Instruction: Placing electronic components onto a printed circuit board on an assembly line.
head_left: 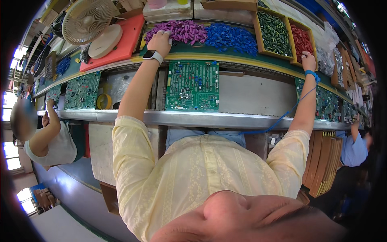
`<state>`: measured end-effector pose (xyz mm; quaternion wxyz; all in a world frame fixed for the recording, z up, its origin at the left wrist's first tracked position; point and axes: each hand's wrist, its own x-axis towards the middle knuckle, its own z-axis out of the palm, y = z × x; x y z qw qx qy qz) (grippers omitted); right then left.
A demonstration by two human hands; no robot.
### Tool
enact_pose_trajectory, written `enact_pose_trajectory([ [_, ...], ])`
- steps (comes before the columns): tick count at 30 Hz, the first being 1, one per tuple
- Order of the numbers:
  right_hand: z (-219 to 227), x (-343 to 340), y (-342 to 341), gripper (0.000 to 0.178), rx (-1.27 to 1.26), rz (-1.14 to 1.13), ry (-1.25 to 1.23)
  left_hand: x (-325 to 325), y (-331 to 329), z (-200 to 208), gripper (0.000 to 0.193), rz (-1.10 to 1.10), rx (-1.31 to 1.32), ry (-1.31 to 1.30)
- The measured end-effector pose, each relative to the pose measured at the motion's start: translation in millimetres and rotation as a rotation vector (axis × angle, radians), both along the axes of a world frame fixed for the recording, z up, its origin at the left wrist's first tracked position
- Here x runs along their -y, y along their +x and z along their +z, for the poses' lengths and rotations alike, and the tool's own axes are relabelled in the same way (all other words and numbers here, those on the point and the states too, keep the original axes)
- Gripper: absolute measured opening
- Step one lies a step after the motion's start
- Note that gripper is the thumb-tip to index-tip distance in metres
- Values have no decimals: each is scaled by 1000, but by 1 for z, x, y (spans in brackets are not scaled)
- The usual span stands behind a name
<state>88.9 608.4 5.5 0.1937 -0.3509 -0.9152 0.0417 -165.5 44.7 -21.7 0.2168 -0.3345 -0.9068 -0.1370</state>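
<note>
My left hand (160,43), with a watch (153,55) on its wrist and pale covers on some fingers, is at the left end of a heap of small purple components (187,31). Its fingers bend down together against the heap, and what their tips hold is hidden. My right hand (308,61) is closed at the near edge of a box of red components (301,39); anything pinched there is too small to name. Around the right wrist runs a blue strap (312,75) with a coiled cord (278,122). Between my arms, a green circuit board (192,86) lies on the line.
Blue components (231,38) are heaped beside the purple ones, next to a box of green components (274,34). A fan (88,20) stands at far left. More boards (82,90) lie along the metal rail (242,118). Co-workers (54,137) sit on both sides.
</note>
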Motion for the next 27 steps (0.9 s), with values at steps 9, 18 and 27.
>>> enact_pose_trajectory([
  [9, 12, 138, 4, 25, -515, 494, -600, -9, -12, -2, 18, 43, 14, -180],
  [18, -8, 337, 35, 26, -63, 865, -1024, -7, 8, 28, 20, 37, 115, -162],
  [27, -8, 374, 26, 28, 34, 1103, -576, 21, 14, 6, 25, -68, 132, 187],
])
